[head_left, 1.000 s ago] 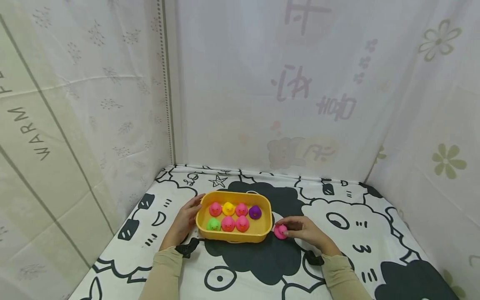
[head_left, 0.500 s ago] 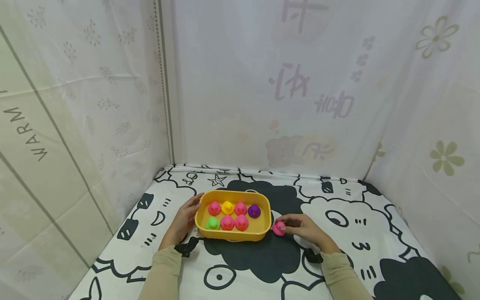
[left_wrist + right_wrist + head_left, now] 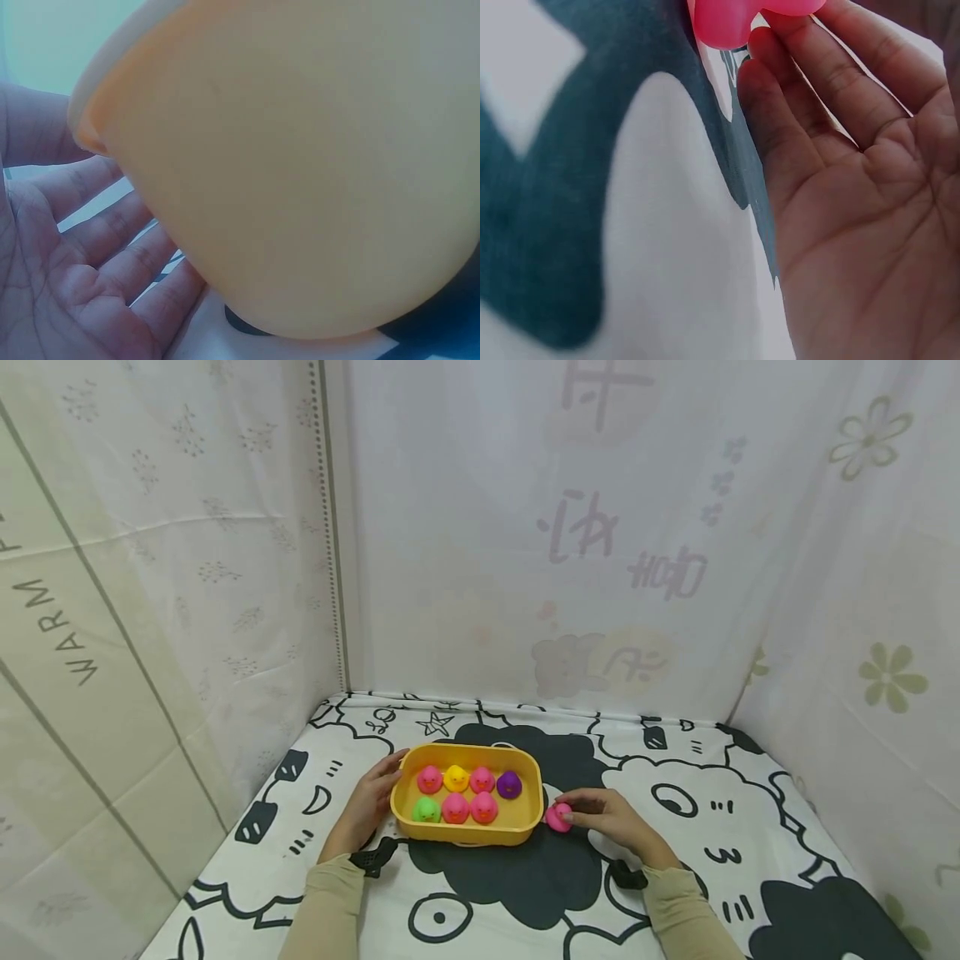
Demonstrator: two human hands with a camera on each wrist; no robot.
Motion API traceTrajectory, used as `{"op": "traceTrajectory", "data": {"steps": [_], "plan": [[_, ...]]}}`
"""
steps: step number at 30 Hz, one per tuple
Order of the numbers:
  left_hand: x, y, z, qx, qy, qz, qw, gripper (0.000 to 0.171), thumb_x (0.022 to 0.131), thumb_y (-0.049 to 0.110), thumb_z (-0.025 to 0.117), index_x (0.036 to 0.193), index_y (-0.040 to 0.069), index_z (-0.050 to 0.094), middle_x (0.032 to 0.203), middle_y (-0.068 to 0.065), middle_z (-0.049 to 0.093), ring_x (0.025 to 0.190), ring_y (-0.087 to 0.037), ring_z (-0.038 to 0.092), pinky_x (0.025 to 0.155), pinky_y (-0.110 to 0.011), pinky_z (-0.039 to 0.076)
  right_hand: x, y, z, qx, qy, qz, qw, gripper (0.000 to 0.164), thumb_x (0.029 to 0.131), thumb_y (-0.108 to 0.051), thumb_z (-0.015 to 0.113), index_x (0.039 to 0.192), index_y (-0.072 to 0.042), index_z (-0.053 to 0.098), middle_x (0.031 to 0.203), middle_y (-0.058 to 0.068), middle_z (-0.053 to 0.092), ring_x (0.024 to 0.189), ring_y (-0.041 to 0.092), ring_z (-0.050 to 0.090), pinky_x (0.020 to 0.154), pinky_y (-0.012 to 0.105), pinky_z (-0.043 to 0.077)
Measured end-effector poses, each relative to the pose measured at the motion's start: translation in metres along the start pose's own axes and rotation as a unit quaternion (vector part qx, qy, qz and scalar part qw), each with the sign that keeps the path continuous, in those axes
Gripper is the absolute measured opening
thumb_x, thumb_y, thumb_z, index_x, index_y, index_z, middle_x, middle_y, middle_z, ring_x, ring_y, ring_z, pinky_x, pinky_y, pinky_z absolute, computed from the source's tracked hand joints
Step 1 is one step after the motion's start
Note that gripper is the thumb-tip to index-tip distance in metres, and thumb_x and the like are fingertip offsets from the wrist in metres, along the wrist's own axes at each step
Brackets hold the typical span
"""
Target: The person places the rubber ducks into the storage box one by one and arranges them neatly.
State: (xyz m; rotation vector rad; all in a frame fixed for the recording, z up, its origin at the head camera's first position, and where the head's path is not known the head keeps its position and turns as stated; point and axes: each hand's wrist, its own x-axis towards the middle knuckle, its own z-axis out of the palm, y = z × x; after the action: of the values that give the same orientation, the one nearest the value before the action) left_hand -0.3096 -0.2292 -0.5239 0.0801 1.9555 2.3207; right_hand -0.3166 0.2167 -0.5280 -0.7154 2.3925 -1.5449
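My right hand [image 3: 611, 818] pinches a pink rubber duck [image 3: 558, 817] beside the right end of a yellow plastic basket [image 3: 468, 834]. In the right wrist view only the lower part of the duck [image 3: 724, 22] shows, at the fingertips. My left hand [image 3: 370, 802] rests against the basket's left end. Seen from the left wrist, its fingers [image 3: 112, 225] lie nearly straight along the outer wall [image 3: 300, 180], with one digit at the rim. Inside the basket stand several pink ducks [image 3: 456, 808], a yellow duck [image 3: 456, 778], a green duck [image 3: 426, 810] and a purple duck [image 3: 509, 785].
A black and white cartoon-print cloth [image 3: 442, 917] covers the surface under the basket. Pale printed curtains [image 3: 480, 543] close off the back and both sides. Each wrist wears a black strap [image 3: 375, 857].
The pink duck in my right hand has shifted very slightly left and away from me, closer to the basket's right end. My left hand and the basket stay in place.
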Motion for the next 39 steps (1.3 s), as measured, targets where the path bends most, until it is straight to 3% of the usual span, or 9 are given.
{"op": "traceTrajectory", "data": {"steps": [9, 24, 29, 39], "plan": [[0.001, -0.001, -0.001, 0.001, 0.000, -0.003, 1.0000, 0.050, 0.104, 0.020, 0.046, 0.153, 0.013, 0.041, 0.157, -0.011, 0.037, 0.141, -0.033, 0.039, 0.118, -0.050, 0.029, -0.002, -0.004, 0.000, 0.001, 0.010, -0.013, 1.000, 0.031, 0.092, -0.023, 0.075, 0.121, -0.014, 0.071, 0.117, 0.006, 0.072, 0.109, 0.024, 0.067, 0.088, 0.029, 0.057], [0.000, -0.002, -0.001, -0.001, 0.000, -0.001, 1.0000, 0.049, 0.104, 0.020, 0.047, 0.152, 0.013, 0.041, 0.156, -0.012, 0.039, 0.141, -0.033, 0.039, 0.118, -0.050, 0.029, -0.002, -0.010, -0.003, 0.010, 0.023, -0.052, 0.998, 0.029, 0.092, -0.016, 0.074, 0.120, -0.007, 0.071, 0.115, 0.011, 0.072, 0.102, 0.023, 0.070, 0.085, 0.032, 0.059], [0.001, 0.001, 0.000, 0.004, -0.003, 0.001, 1.0000, 0.050, 0.104, 0.021, 0.046, 0.153, 0.014, 0.040, 0.157, -0.011, 0.037, 0.142, -0.033, 0.038, 0.118, -0.051, 0.029, -0.001, -0.014, -0.006, -0.001, 0.045, -0.055, 0.997, 0.029, 0.091, -0.020, 0.075, 0.118, -0.011, 0.072, 0.114, 0.008, 0.072, 0.101, 0.023, 0.070, 0.085, 0.031, 0.059], [-0.001, -0.001, 0.000, 0.005, 0.003, -0.003, 1.0000, 0.048, 0.104, 0.018, 0.045, 0.152, 0.013, 0.042, 0.156, -0.012, 0.038, 0.141, -0.033, 0.039, 0.118, -0.049, 0.030, 0.005, -0.023, -0.009, -0.016, 0.050, -0.058, 0.997, 0.028, 0.091, -0.022, 0.076, 0.118, -0.014, 0.072, 0.114, 0.005, 0.072, 0.105, 0.021, 0.069, 0.089, 0.029, 0.057]]}}
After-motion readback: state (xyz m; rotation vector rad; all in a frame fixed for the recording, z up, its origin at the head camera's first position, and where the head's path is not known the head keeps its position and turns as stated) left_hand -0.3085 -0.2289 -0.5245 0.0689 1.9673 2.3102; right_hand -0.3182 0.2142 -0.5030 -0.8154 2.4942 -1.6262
